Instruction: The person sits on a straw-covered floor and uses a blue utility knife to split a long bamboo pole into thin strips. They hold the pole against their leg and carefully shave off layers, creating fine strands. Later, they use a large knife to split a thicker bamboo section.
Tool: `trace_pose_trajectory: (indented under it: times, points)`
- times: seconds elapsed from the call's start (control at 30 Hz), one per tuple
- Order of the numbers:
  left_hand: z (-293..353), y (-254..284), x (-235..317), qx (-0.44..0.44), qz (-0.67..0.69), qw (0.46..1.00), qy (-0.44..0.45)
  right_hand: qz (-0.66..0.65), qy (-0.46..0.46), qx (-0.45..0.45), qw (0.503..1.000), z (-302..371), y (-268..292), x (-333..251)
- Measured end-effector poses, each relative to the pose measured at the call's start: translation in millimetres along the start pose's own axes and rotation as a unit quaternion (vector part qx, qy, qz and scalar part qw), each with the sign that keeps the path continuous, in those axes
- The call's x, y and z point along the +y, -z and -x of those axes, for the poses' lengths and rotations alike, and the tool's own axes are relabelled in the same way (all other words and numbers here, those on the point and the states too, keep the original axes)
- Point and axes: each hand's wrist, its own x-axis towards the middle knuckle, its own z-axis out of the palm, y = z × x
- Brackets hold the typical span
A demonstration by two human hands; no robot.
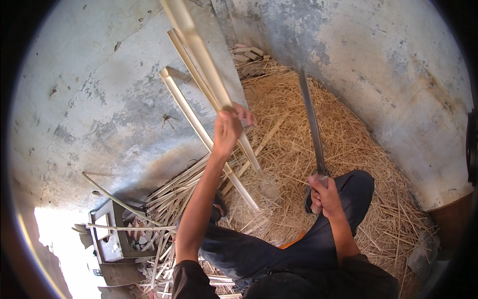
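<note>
My left hand [227, 130] is closed around a split bamboo pole [204, 55], which stands tilted with its upper end beyond the top edge. A second bamboo piece [185, 56] runs close beside it into the same grip; whether the fingers hold it too I cannot tell. Left of these, another split bamboo length [191, 114] leans toward the wall, its lower end on the floor. In my right hand [323, 195] is the handle of a machete [312, 117], its long, dark, narrow blade pointing up and away from me. The blade is apart from the bamboo.
Straw-like bamboo shavings [343, 142] cover the floor ahead and to the right. Thin strips [172, 192] are heaped at left, near a grey box-like frame [113, 234]. Worn plaster walls [114, 99] close in the far side. My bent legs [249, 249] are in front.
</note>
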Motion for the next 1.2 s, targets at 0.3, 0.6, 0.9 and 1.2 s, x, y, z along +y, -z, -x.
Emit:
trace_pose_trajectory:
  times: [0.3, 0.6, 0.9, 1.2]
  points:
    - [-2, 4, 6, -0.063, 0.003, 0.986, 0.155, 0.065, -0.012, -0.007, 0.998, -1, 4, 31]
    - [-42, 16, 64, -0.090, 0.039, 0.991, 0.085, 0.053, -0.021, -0.037, 0.998, 0, -6, 44]
    - [-80, 8, 124, -0.065, 0.010, 0.998, 0.018, -0.129, -0.121, -0.041, 0.983, -3, -36, 84]
    - [-82, -1, 119, 0.009, 0.074, 0.997, -0.013, -0.102, -0.135, 0.004, 0.986, -41, -63, 145]
